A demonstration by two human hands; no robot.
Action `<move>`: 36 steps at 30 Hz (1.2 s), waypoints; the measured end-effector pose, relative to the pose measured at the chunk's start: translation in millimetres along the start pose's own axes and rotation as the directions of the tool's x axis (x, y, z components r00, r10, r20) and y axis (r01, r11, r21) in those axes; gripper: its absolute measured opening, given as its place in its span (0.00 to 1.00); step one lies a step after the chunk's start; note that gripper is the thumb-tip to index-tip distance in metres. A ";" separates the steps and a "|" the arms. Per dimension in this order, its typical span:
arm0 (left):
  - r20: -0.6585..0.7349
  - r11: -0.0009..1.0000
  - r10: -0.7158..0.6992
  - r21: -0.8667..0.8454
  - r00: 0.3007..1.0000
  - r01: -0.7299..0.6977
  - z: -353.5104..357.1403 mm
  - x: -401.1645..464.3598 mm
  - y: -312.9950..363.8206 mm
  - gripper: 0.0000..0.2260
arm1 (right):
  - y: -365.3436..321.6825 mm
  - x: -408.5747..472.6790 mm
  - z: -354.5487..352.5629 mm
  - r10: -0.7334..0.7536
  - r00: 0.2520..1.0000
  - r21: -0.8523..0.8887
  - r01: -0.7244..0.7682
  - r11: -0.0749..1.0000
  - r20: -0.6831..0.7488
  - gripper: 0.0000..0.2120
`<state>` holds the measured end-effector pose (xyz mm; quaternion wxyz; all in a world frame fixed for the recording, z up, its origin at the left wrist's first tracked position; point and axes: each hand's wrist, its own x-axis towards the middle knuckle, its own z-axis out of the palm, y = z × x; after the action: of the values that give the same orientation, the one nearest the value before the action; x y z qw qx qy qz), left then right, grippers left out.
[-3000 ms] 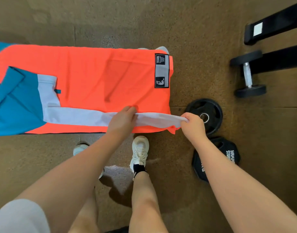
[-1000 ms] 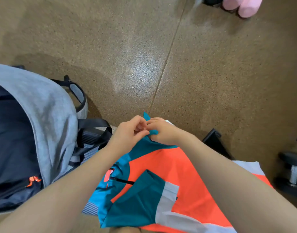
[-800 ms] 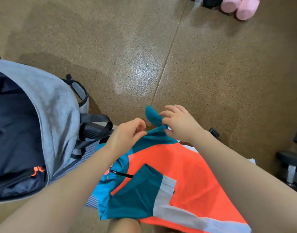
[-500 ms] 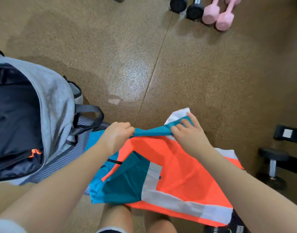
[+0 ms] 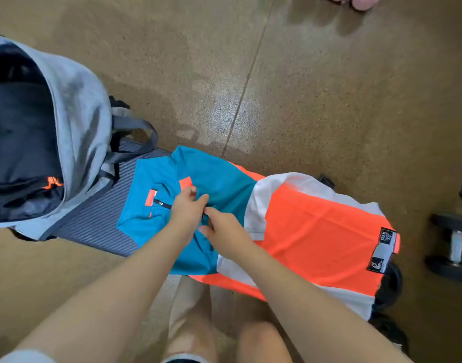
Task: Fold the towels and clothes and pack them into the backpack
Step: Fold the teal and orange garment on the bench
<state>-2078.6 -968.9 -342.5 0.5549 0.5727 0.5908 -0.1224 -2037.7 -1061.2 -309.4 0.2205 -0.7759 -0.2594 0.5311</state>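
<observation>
An orange, teal and white shirt (image 5: 316,231) lies spread out lengthwise, its teal shoulder end on the left, its hem with a black label on the right. My left hand (image 5: 186,213) and my right hand (image 5: 224,231) meet over the teal part and both pinch the teal cloth between curled fingers. The grey backpack (image 5: 75,121) stands open at the left, its dark inside showing, with its striped back panel under the shirt's teal end.
A black dumbbell (image 5: 455,244) lies at the right edge. Black weight plates (image 5: 389,284) peek out under the shirt's hem. Pink dumbbells (image 5: 360,1) sit at the top edge. My legs are below the shirt, on a brown speckled floor.
The teal sleeve edge that both hands held stretched at the shirt's far side has been folded over onto the shirt. My hands came together over the teal part, nearer to me.
</observation>
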 end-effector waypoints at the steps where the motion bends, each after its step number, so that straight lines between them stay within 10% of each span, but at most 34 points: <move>1: -0.035 0.999 0.035 -0.024 0.999 -0.036 0.5 1.8 -1.1 0.04 | 7.9 -1.0 -8.0 -0.015 0.999 0.065 0.018 0.998 -0.049 0.12; 6: -0.081 0.975 0.219 0.062 0.972 -0.214 0.0 6.8 -6.0 0.07 | 68.5 5.2 -76.0 0.409 0.735 0.354 -0.242 0.903 -0.541 0.09; 12: -0.137 0.922 0.331 0.257 0.934 -0.289 2.4 1.6 0.0 0.09 | 76.8 25.8 -63.6 0.505 0.799 0.592 -0.243 0.769 -0.327 0.22; 17: -0.139 0.902 0.395 0.246 0.908 -0.355 -12.0 -3.4 19.3 0.12 | 65.1 1.7 -46.8 0.601 0.706 0.705 -0.204 0.679 -0.374 0.19; 21: 0.013 0.875 0.346 0.356 0.938 -0.328 -25.8 -3.5 9.6 0.13 | 53.5 -32.0 -14.5 0.650 0.756 0.849 -0.288 0.443 -0.082 0.15; 24: 0.052 0.721 0.287 0.646 0.957 -0.251 -34.2 -4.5 -12.1 0.19 | 66.1 -37.5 -14.7 0.606 0.731 0.485 -0.426 0.764 -0.314 0.16; 27: 0.137 0.363 0.647 0.809 0.750 -0.461 -25.2 1.0 -20.6 0.17 | 82.3 -33.8 -37.4 0.305 0.729 0.124 -0.293 0.948 -0.613 0.03; 31: 0.454 0.107 0.764 0.610 0.458 -0.785 27.4 2.3 -3.7 0.10 | 119.9 -7.3 -62.0 -0.136 0.804 -0.381 -0.119 0.917 -0.579 0.22; 36: 0.590 -0.004 0.627 0.656 0.509 -0.754 87.2 4.4 10.8 0.14 | 144.2 12.9 -78.6 -0.322 0.868 -0.597 0.037 0.801 -0.378 0.21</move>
<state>-2023.6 -1031.2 -371.6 0.1946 0.9685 0.0367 -0.1509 -1935.7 -1168.9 -381.0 0.0837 -0.8799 -0.4208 0.2043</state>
